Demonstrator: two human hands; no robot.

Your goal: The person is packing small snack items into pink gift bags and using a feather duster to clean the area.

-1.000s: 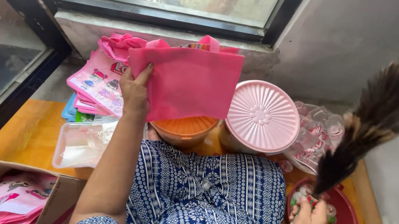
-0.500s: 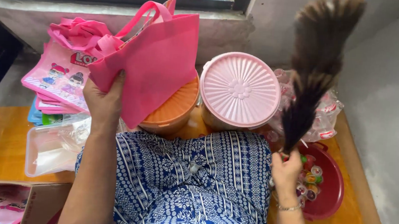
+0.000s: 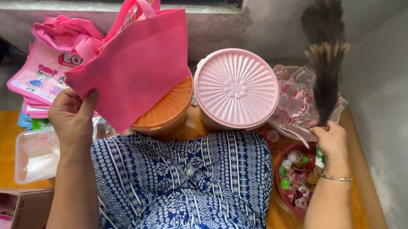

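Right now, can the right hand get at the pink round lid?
Probably yes, but not freely: the right hand already holds a feather duster. The pink round lid lies uncovered just beside it, with nothing between them.

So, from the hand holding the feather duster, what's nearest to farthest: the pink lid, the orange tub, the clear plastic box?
From the right hand:
1. Pink lid, just to its left.
2. Orange tub, middle, partly behind the pink bag.
3. Clear plastic box, far left.

bag (image 3: 137, 68): matt pink cloth | lid (image 3: 236, 88): ribbed glossy plastic | duster (image 3: 325, 66): feathers
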